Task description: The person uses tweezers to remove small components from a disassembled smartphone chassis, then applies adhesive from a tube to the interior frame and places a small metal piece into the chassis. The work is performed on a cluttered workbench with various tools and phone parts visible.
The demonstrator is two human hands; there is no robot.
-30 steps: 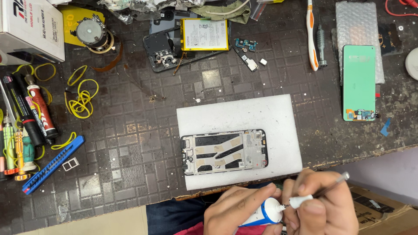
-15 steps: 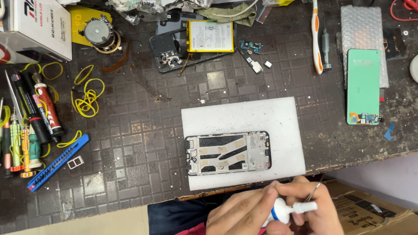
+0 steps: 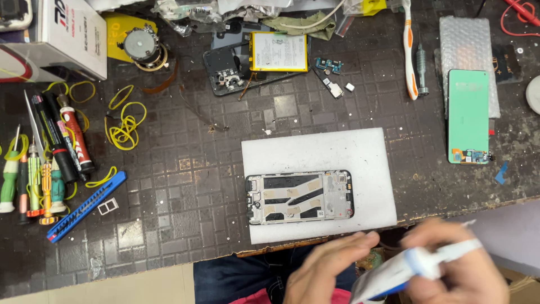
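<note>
Below the bench edge, blurred by motion, the right hand (image 3: 455, 276) is closed around a white glue tube (image 3: 416, 264) with a blue band and a thin nozzle pointing up to the right; the left hand (image 3: 326, 270) sits just beside the tube's lower end, fingers loosely curled, and whether it touches the tube cannot be told. Such a tube looks light and soft-walled, so it would likely give under a squeeze and is best held around the body, behind the blue collar. Just above the hands lies a phone frame (image 3: 300, 197), bare and probably thin and easily bent, resting flat on a white mat (image 3: 315, 152). Farther up sit a battery (image 3: 279, 52) and loose small parts; up to the right lies a green-backed screen (image 3: 468, 115); far to the left are screwdrivers (image 3: 34, 174).
</note>
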